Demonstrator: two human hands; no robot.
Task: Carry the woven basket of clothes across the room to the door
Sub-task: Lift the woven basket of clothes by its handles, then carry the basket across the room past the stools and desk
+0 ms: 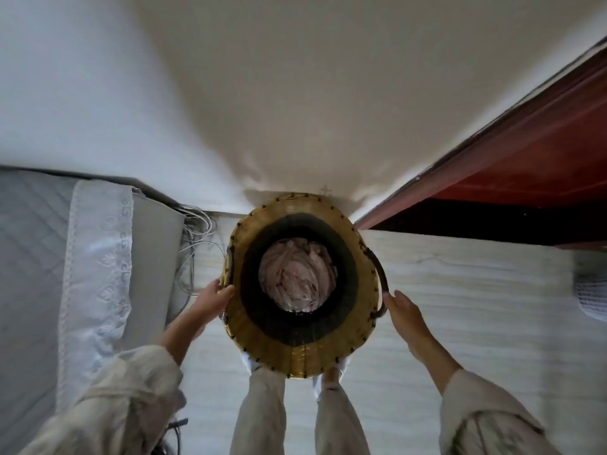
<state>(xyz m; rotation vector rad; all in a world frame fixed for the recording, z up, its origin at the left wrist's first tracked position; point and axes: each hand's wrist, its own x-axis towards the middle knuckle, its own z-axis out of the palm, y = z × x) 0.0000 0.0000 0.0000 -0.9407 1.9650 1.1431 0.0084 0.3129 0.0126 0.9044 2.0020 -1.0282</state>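
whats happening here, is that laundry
A person is bending over a woven basket with pale crumpled clothes at the bottom. The left hand is on the basket's rim beside its handle; the right hand is open next to the dark handle on the other side, not clearly gripping it. The basket stands close to the wall, between a bed and a dark red door.

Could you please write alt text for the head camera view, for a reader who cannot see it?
Seen from above, a woven basket holding pale crumpled clothes sits by a red door. The left hand touches its rim; the right hand reaches beside its dark handle.
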